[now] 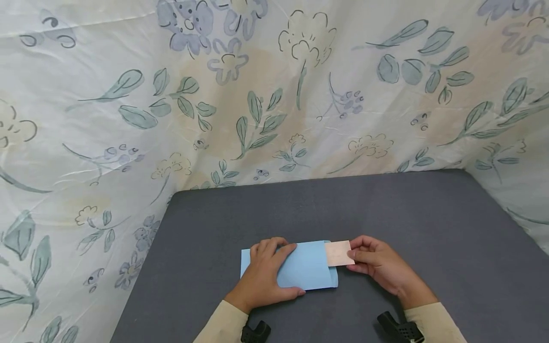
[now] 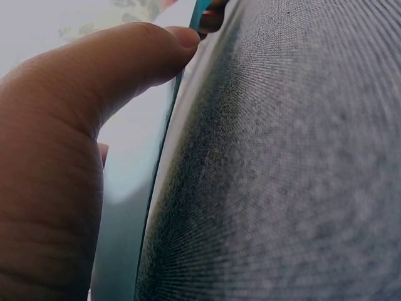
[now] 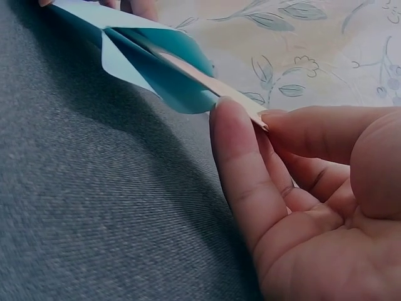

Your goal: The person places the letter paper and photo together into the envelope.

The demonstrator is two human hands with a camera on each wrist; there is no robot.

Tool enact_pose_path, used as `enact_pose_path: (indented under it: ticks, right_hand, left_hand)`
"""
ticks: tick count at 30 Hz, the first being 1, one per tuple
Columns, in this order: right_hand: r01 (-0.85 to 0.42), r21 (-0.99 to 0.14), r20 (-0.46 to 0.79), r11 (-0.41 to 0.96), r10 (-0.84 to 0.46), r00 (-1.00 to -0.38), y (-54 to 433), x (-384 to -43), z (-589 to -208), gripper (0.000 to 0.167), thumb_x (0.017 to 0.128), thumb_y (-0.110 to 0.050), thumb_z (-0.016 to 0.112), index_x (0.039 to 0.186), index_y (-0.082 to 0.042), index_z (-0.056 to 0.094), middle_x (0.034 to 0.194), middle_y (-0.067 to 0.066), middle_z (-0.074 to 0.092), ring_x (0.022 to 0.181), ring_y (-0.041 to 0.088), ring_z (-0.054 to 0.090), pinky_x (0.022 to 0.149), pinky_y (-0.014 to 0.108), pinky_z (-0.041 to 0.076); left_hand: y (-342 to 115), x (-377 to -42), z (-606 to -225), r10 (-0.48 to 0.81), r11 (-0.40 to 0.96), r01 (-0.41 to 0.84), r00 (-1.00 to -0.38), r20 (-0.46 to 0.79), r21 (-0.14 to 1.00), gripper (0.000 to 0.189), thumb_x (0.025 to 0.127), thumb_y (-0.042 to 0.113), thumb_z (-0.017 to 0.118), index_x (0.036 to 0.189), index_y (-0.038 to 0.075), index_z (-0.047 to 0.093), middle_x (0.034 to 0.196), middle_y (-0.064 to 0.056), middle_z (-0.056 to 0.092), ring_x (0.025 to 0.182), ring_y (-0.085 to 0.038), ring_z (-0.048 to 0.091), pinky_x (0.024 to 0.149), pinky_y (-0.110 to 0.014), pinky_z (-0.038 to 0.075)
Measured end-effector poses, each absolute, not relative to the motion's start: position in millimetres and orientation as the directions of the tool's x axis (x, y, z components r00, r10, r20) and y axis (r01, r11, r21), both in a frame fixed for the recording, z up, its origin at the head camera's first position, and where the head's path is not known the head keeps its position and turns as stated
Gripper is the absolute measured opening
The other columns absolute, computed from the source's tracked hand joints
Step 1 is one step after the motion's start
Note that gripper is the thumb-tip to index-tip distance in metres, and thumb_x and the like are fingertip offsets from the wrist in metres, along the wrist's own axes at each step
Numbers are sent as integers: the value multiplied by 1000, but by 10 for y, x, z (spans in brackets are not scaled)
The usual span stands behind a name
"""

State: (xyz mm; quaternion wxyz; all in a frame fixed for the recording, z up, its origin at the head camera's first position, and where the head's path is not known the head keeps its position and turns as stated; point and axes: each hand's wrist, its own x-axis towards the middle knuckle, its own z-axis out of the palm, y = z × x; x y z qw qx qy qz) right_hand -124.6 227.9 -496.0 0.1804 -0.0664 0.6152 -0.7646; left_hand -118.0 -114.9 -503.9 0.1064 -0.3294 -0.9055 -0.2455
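A light blue paper envelope (image 1: 305, 267) lies lengthwise over the grey table. My left hand (image 1: 270, 274) holds it across its left half, thumb at the near edge and fingers over the far edge. In the left wrist view the thumb (image 2: 138, 53) bends over the envelope's edge. A pale pink card (image 1: 338, 253) sticks out of the envelope's right end, its inner part hidden inside. My right hand (image 1: 381, 264) pinches the card's outer end between thumb and fingers. The right wrist view shows the envelope's mouth (image 3: 182, 94) gaping around the card.
The dark grey table (image 1: 266, 214) has a fabric-like surface. Behind it and at its sides hangs a white cloth (image 1: 257, 62) with flowers and leaves. Black wrist devices (image 1: 401, 328) sit by the cream sleeves (image 1: 433, 321).
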Motion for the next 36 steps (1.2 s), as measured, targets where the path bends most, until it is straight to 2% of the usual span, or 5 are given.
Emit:
enact_pose_path:
  ticks: [12, 19, 25, 31, 36]
  right_hand:
    - [237, -961, -173, -144, -355, -919, 2230, -1252, -4959, 17, 103, 2, 70, 116, 5, 60, 104, 15, 62, 96, 25, 70, 86, 39, 62]
    - [240, -971, -221, -14, -336, -916, 2194, -1253, -4928, 21, 102, -5, 74, 113, 8, 62, 102, 16, 65, 83, 25, 72, 75, 36, 63]
    - [222, -974, -223, 41, -321, -920, 2189, -1269, -4931, 23, 102, -7, 75, 114, 10, 64, 98, 16, 65, 78, 24, 70, 73, 36, 63]
    - [228, -973, -211, -18, -320, -924, 2218, -1278, -4945, 18, 104, -4, 71, 114, 9, 64, 100, 15, 65, 82, 24, 73, 75, 35, 63]
    - [221, -973, -188, -71, -321, -928, 2242, -1288, -4962, 11, 106, -3, 69, 113, 5, 64, 101, 14, 65, 87, 26, 74, 78, 35, 63]
  left_hand:
    - [-1135, -1176, -5013, 544, 659, 643, -766, 342, 390, 96, 79, 69, 89, 157, 19, 60, 144, -3, 53, 131, -21, 46, 107, -59, 32]
    - [-1122, -1183, -5022, 541, 661, 649, -760, 360, 377, 94, 81, 70, 86, 156, 20, 61, 143, 0, 54, 130, -20, 46, 105, -58, 33]
    - [-1113, -1194, -5032, 545, 662, 644, -765, 344, 382, 94, 81, 71, 86, 155, 18, 62, 141, 1, 55, 130, -19, 46, 105, -58, 33]
    - [-1114, -1187, -5032, 556, 681, 624, -781, 284, 383, 106, 75, 78, 86, 160, 21, 57, 146, 1, 52, 134, -20, 44, 105, -59, 32]
    - [-1114, -1185, -5038, 554, 696, 619, -785, 277, 363, 110, 73, 78, 87, 162, 22, 53, 148, -1, 51, 136, -22, 44, 106, -61, 32]
